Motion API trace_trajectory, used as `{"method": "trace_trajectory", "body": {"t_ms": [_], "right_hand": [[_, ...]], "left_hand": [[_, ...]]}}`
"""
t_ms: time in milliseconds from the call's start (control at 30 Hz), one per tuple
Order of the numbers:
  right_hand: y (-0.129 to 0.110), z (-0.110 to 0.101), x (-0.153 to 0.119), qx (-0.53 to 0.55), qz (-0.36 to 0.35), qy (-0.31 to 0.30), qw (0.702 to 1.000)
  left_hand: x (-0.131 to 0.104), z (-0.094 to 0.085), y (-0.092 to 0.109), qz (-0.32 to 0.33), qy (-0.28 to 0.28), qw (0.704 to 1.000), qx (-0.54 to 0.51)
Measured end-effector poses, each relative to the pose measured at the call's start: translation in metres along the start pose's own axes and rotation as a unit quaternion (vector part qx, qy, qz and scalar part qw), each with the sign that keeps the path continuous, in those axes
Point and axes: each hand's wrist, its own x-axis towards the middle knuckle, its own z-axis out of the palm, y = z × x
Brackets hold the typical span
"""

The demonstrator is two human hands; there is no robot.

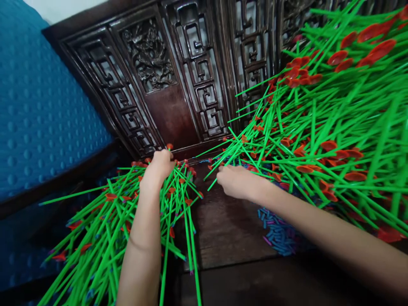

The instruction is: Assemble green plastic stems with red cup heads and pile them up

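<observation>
My left hand (160, 166) is closed over the top of the left pile of green sticks (108, 229), with a small red cup (170, 146) showing just past its fingers. Many sticks in this pile have small blue or purple tips. My right hand (232, 180) is pinched closed beside the near ends of the right pile of green sticks (357, 110), which also bear red cups. What its fingers hold, if anything, is hidden. Small blue and purple pieces (279, 233) lie loose below my right forearm.
A dark carved wooden panel (175, 114) rises behind both piles. The dark wooden surface (229, 229) shows between them. A blue dimpled sheet (41, 102) hangs at the left. The front edge of the wood crosses below my right arm.
</observation>
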Motion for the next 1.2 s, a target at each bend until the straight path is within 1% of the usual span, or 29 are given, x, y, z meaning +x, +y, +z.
{"method": "trace_trajectory", "body": {"t_ms": [133, 200, 267, 333, 467, 533, 600, 700, 767, 800, 833, 900, 933, 967, 1033, 1067, 1133, 1200], "right_hand": [[-0.012, 0.025, 0.013, -0.041, -0.028, -0.016, 0.999], [-0.012, 0.033, 0.018, -0.056, -0.029, -0.026, 0.998], [-0.010, 0.037, 0.021, -0.071, -0.019, -0.031, 0.997], [-0.007, 0.038, 0.021, -0.084, -0.006, -0.030, 0.996], [-0.001, 0.034, 0.017, -0.109, 0.006, 0.000, 0.994], [0.001, 0.026, 0.014, -0.127, 0.002, 0.054, 0.990], [0.002, 0.013, 0.009, -0.144, -0.008, 0.131, 0.981], [0.003, -0.010, -0.001, -0.139, -0.037, 0.232, 0.962], [0.002, -0.025, -0.008, -0.119, -0.061, 0.280, 0.951], [0.001, -0.031, -0.012, -0.102, -0.076, 0.299, 0.946], [-0.001, -0.037, -0.015, -0.076, -0.095, 0.318, 0.940], [-0.004, -0.045, -0.022, -0.006, -0.141, 0.347, 0.927], [-0.006, -0.048, -0.025, 0.033, -0.164, 0.358, 0.918], [-0.008, -0.051, -0.027, 0.069, -0.182, 0.367, 0.910], [-0.010, -0.054, -0.030, 0.122, -0.194, 0.375, 0.898], [-0.010, -0.053, -0.030, 0.139, -0.195, 0.376, 0.895], [-0.007, -0.050, -0.027, 0.162, -0.195, 0.383, 0.888], [-0.002, -0.044, -0.021, 0.168, -0.188, 0.400, 0.881]], "left_hand": [[0.008, 0.011, -0.010, -0.044, -0.129, 0.987, 0.081], [0.009, 0.012, -0.010, -0.051, -0.171, 0.978, 0.106], [0.009, 0.011, -0.009, -0.048, -0.192, 0.973, 0.118], [0.008, 0.009, -0.007, -0.041, -0.201, 0.971, 0.123], [0.005, 0.006, -0.007, -0.018, -0.190, 0.974, 0.119], [0.004, 0.004, -0.007, 0.006, -0.169, 0.980, 0.104], [0.001, 0.000, -0.005, 0.050, -0.135, 0.987, 0.073], [-0.008, -0.008, 0.005, 0.146, -0.069, 0.987, 0.008], [-0.016, -0.013, 0.016, 0.217, -0.020, 0.975, -0.043], [-0.020, -0.015, 0.022, 0.258, 0.016, 0.963, -0.076], [-0.025, -0.017, 0.027, 0.303, 0.064, 0.944, -0.113], [-0.034, -0.021, 0.037, 0.380, 0.152, 0.897, -0.165], [-0.039, -0.023, 0.040, 0.411, 0.185, 0.874, -0.180], [-0.043, -0.026, 0.044, 0.435, 0.205, 0.856, -0.188], [-0.050, -0.032, 0.048, 0.462, 0.226, 0.834, -0.202], [-0.052, -0.034, 0.049, 0.463, 0.234, 0.830, -0.203], [-0.055, -0.038, 0.050, 0.446, 0.256, 0.837, -0.189], [-0.055, -0.039, 0.048, 0.412, 0.285, 0.849, -0.166]]}}
